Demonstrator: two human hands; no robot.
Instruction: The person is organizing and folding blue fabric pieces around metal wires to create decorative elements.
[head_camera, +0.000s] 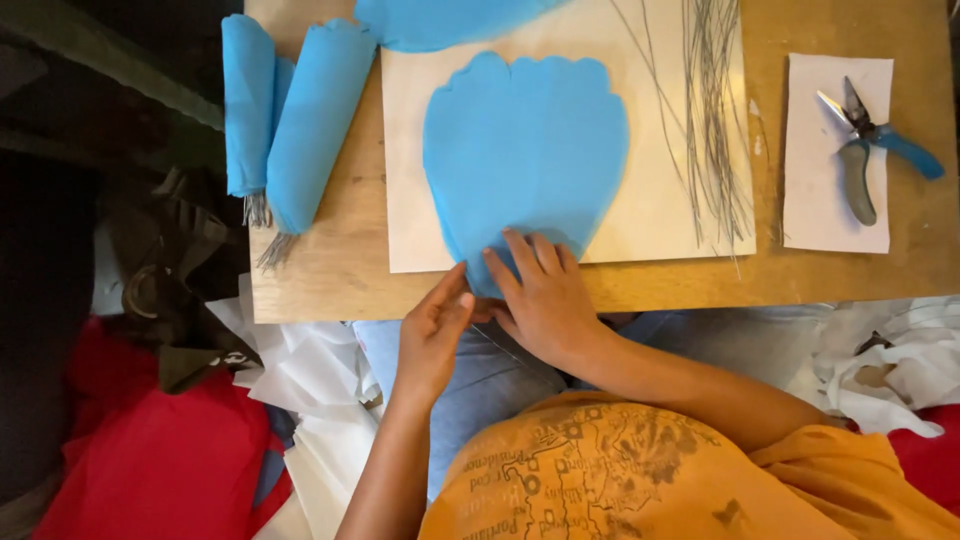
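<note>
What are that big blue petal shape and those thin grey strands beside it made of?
The blue petal shape looks like thin matte paper, perhaps crepe or tissue: it lies flat with a cut scalloped edge. The grey strands look like fine metal wire: thin, straight, faintly shiny. Both hands press the petal's base.

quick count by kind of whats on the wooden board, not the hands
Blue petal-shaped paper sheets: 2
Rolled blue paper bundles: 2
Wire bunches: 1
Cream backing sheets: 1
White paper pieces: 1
Blue-handled pliers: 1
Total: 8

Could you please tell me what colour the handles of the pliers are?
The pliers have one blue, one grey handle; head view.
</note>
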